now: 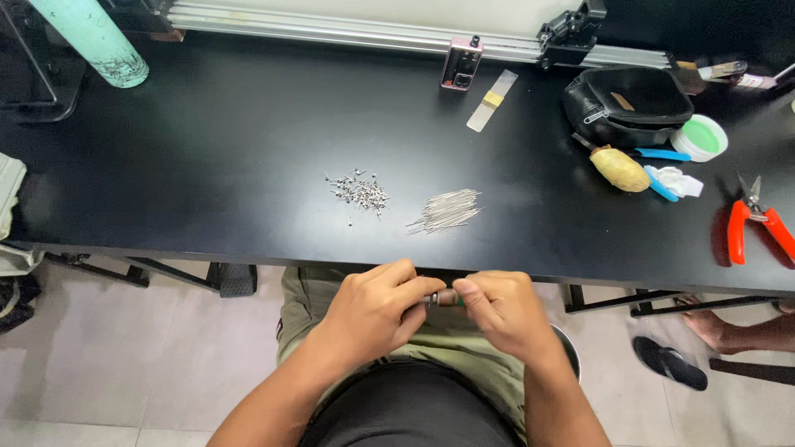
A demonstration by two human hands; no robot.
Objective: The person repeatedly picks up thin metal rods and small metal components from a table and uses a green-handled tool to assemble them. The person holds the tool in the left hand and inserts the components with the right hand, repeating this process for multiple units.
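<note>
I see both hands held together below the near edge of the black table (pixel 207 165), above my lap. My left hand (pixel 373 310) is curled, its grip pinching one end of a small, dark brown, cylindrical tool (pixel 445 298), thumb and forefinger pressed together on it. My right hand (pixel 501 310) meets it from the other side, its grip pinching the opposite end of the same tool, where a bit of green shows between the fingers. The tool lies roughly level between the two hands, just off the table's front edge.

On the table, straight ahead of my hands, lies a loose heap of tiny silver metal parts (pixel 360 192), and just beside it to the right a bundle of thin silver metal pins (pixel 447 211), fanned slightly and lying on a slant. The two heaps are near each other but apart.

Farther right sit a black zipped pouch (pixel 629 103), a round white tub with a green inside (pixel 700 136), a yellowish lumpy object (pixel 621 170), and red-handled snips (pixel 754 219) near the table's right edge. At the far left corner stands a pale green cylindrical bottle (pixel 95 37). A silver metal rail (pixel 348 29) runs along the far edge.

Under the table to the right, another person's foot (pixel 712 324) rests beside a dark sandal (pixel 671 364).
</note>
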